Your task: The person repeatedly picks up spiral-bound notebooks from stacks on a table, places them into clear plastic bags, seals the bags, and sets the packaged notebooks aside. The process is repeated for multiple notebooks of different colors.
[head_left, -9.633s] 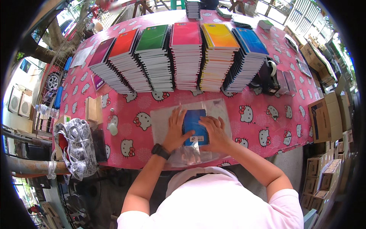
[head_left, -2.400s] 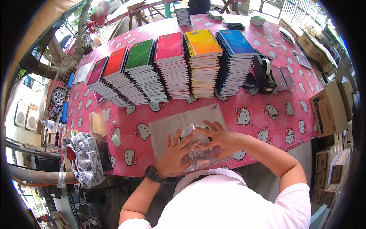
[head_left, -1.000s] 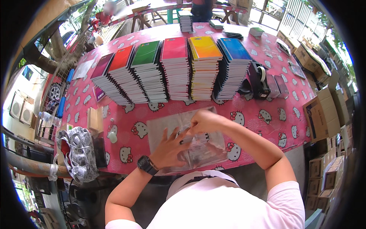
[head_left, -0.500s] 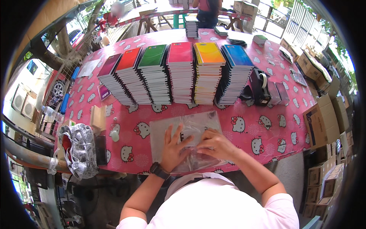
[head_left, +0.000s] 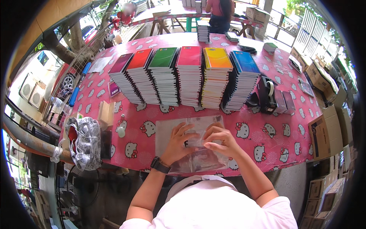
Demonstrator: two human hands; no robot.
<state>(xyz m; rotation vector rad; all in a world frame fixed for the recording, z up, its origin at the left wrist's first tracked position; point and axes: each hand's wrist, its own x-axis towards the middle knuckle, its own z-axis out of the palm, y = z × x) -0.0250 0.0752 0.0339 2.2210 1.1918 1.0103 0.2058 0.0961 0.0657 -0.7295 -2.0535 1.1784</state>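
Clear plastic bags (head_left: pixel 198 162) lie flat in a pile at the table's near edge, in front of my body. My left hand (head_left: pixel 180 143), with a black watch on its wrist, rests over the pile's left part, fingers bent and apart. To its right, my right hand (head_left: pixel 222 138) curls its thumb and forefinger together at the top bag's plastic. Glare on the film hides exactly where the plastic edge runs between the two hands. Beyond the pile stand tall stacks of spiral notebooks, among them pink (head_left: pixel 190 57), yellow (head_left: pixel 217 58) and blue (head_left: pixel 246 62) ones.
A black tape dispenser (head_left: pixel 267 95) stands right of the notebooks. At left are a patterned cloth bag (head_left: pixel 85 143), a wooden block (head_left: pixel 106 113) and a small bottle (head_left: pixel 121 132). An open carton (head_left: pixel 325 133) stands off the right edge. A person (head_left: pixel 220 17) is at the far table.
The view has shifted, so the scene sits slightly right and lower. My left fingers have gone from spread flat to bent; my right hand has turned and its fingers have lifted.
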